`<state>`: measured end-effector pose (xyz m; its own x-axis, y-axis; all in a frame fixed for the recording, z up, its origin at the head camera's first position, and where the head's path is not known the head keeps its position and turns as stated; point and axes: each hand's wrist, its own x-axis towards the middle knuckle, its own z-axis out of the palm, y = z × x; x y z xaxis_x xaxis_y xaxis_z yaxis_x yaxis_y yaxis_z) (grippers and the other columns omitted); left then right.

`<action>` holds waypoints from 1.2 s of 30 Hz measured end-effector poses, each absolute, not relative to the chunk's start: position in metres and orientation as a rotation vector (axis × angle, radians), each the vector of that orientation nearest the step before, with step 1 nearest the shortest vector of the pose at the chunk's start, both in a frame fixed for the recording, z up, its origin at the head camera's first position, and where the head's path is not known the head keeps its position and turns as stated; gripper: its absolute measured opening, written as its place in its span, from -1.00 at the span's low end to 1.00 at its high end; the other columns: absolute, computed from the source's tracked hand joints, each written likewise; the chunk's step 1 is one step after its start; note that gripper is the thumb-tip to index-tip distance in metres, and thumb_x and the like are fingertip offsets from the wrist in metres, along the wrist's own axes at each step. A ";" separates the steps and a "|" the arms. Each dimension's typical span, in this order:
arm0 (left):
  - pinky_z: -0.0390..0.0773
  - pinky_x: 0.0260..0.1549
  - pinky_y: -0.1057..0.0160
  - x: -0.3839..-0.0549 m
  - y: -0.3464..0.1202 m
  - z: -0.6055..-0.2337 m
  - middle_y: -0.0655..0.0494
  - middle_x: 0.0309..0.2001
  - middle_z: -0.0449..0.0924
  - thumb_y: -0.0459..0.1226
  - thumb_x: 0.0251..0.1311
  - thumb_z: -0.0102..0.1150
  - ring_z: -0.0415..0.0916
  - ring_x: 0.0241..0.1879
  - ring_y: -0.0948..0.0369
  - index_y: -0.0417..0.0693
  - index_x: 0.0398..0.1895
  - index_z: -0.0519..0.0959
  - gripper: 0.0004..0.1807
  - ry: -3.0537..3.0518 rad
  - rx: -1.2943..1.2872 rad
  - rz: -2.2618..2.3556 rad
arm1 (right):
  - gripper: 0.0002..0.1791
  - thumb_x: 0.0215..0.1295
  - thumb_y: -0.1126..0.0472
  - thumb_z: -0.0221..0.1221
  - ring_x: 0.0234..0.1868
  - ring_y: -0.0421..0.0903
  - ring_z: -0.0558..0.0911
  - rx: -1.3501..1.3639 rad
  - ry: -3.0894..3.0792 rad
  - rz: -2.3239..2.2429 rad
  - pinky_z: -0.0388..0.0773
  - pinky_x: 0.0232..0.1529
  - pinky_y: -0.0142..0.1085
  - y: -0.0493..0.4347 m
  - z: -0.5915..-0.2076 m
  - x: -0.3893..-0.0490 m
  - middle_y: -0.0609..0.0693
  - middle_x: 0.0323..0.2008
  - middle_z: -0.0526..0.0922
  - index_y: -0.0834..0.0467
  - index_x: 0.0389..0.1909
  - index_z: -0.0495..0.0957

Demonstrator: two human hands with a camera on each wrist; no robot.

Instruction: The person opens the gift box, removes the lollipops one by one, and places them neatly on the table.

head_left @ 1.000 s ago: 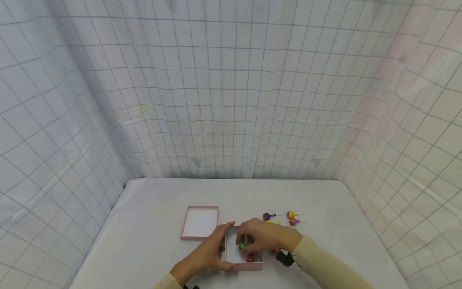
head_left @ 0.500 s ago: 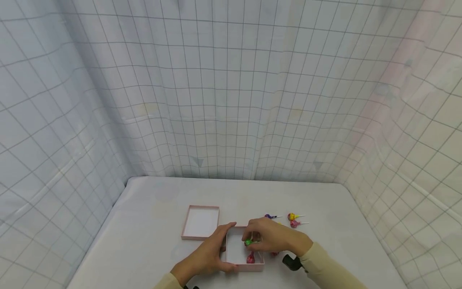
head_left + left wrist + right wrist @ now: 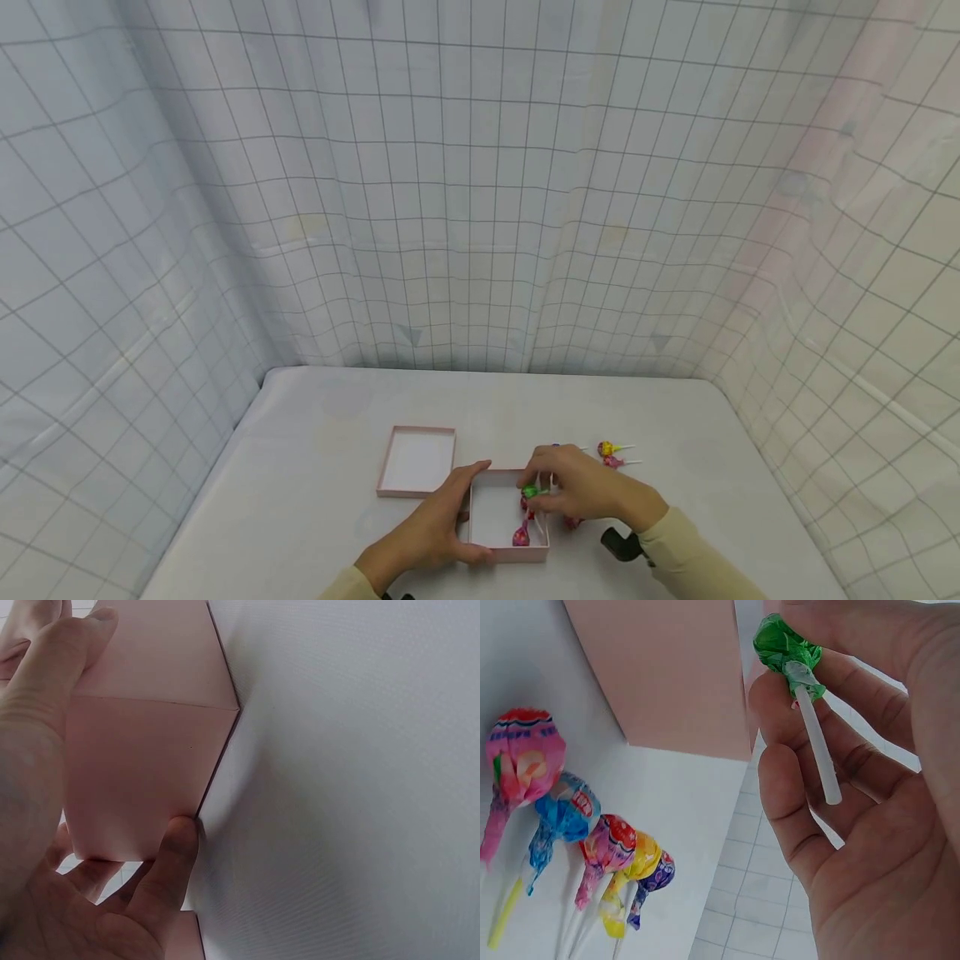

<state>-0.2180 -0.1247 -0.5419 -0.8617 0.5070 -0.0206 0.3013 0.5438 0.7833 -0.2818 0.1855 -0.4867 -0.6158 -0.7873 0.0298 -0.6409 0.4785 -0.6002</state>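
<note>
My left hand (image 3: 442,521) grips the left side of an open pink box (image 3: 491,508) with a white inside. In the left wrist view, the thumb lies on one wall of the box and the fingers spread along another. Over the box's right part, my right hand (image 3: 581,483) pinches a lollipop in green wrapper (image 3: 780,645) between thumb and fingers, its white stick pointing back toward the palm. A pink-wrapped lollipop (image 3: 521,535) lies in the box's near right corner. Another red one (image 3: 525,504) shows beneath the green one, partly hidden by my fingers.
The shallow pink lid (image 3: 416,458) lies left of the box, white inside up. To the right are a yellow lollipop (image 3: 606,448) and a pink one (image 3: 612,461). A blue lollipop (image 3: 568,808) stands out among several beside the box. Gridded curtains surround the white table.
My right hand has moved right and slightly away across the box with the green lollipop, uncovering the pink one in the near corner. The left hand has kept its grip.
</note>
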 end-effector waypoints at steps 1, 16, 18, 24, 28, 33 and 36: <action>0.73 0.38 0.21 -0.218 -0.125 -0.542 0.01 0.76 0.32 0.14 0.12 0.86 0.55 0.37 0.10 0.11 0.93 0.09 0.44 2.533 0.663 1.213 | -0.81 0.59 0.15 0.52 -0.08 -0.42 0.65 -1.231 2.482 -0.858 0.72 -0.01 -0.41 0.187 -0.487 -0.282 -0.24 -0.01 0.81 0.05 0.12 0.87; 0.72 0.49 -0.01 -0.217 -0.123 -0.542 0.02 0.77 0.30 0.17 0.11 0.85 0.54 0.43 0.06 0.15 0.94 0.07 0.46 2.538 0.626 1.197 | -0.75 0.57 0.21 0.52 -0.04 -0.37 0.69 -1.180 2.547 -0.952 0.80 0.03 -0.36 0.222 -0.489 -0.280 -0.22 -0.02 0.78 0.06 0.18 0.84; 0.71 0.48 0.06 -0.217 -0.123 -0.542 0.03 0.77 0.30 0.18 0.11 0.85 0.54 0.44 0.07 0.13 0.94 0.07 0.46 2.549 0.643 1.195 | -0.76 0.55 0.23 0.53 -0.06 -0.35 0.70 -1.219 2.569 -0.961 0.80 0.02 -0.34 0.227 -0.489 -0.280 -0.20 -0.04 0.78 0.09 0.16 0.84; 0.68 0.51 0.09 -0.217 -0.124 -0.542 0.04 0.76 0.32 0.18 0.10 0.86 0.53 0.45 0.07 0.11 0.94 0.08 0.46 2.567 0.683 1.189 | -0.75 0.49 0.29 0.56 -0.10 -0.32 0.70 -1.292 2.635 -0.979 0.78 -0.02 -0.33 0.245 -0.495 -0.282 -0.16 -0.03 0.82 0.12 0.11 0.83; 0.70 0.45 0.20 -0.217 -0.125 -0.542 0.06 0.76 0.32 0.19 0.10 0.85 0.54 0.44 0.09 0.13 0.94 0.08 0.47 2.556 0.683 1.200 | -0.74 0.47 0.29 0.58 -0.10 -0.38 0.68 -1.269 2.681 -0.956 0.78 -0.05 -0.35 0.256 -0.499 -0.283 -0.19 -0.03 0.81 0.08 0.11 0.83; 0.70 0.37 0.31 -0.217 -0.125 -0.541 0.03 0.75 0.32 0.14 0.10 0.87 0.55 0.42 0.06 0.09 0.94 0.10 0.45 2.529 0.696 1.247 | -0.72 0.44 0.31 0.59 -0.11 -0.37 0.69 -1.219 2.713 -0.970 0.78 -0.06 -0.35 0.270 -0.504 -0.286 -0.19 -0.02 0.82 0.07 0.09 0.83; 0.70 0.34 0.36 -0.217 -0.125 -0.541 0.01 0.75 0.32 0.12 0.11 0.87 0.55 0.42 0.03 0.07 0.93 0.10 0.44 2.514 0.702 1.267 | -0.72 0.44 0.31 0.60 -0.13 -0.35 0.69 -1.213 2.729 -0.997 0.79 -0.08 -0.32 0.279 -0.508 -0.287 -0.16 -0.02 0.81 0.09 0.09 0.82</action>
<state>-0.2172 -0.1254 -0.5410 -0.8558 0.5173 0.0022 0.3094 0.5085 0.8036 -0.2873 0.2785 -0.5084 -0.7030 -0.6659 0.2498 -0.6701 0.5024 -0.5464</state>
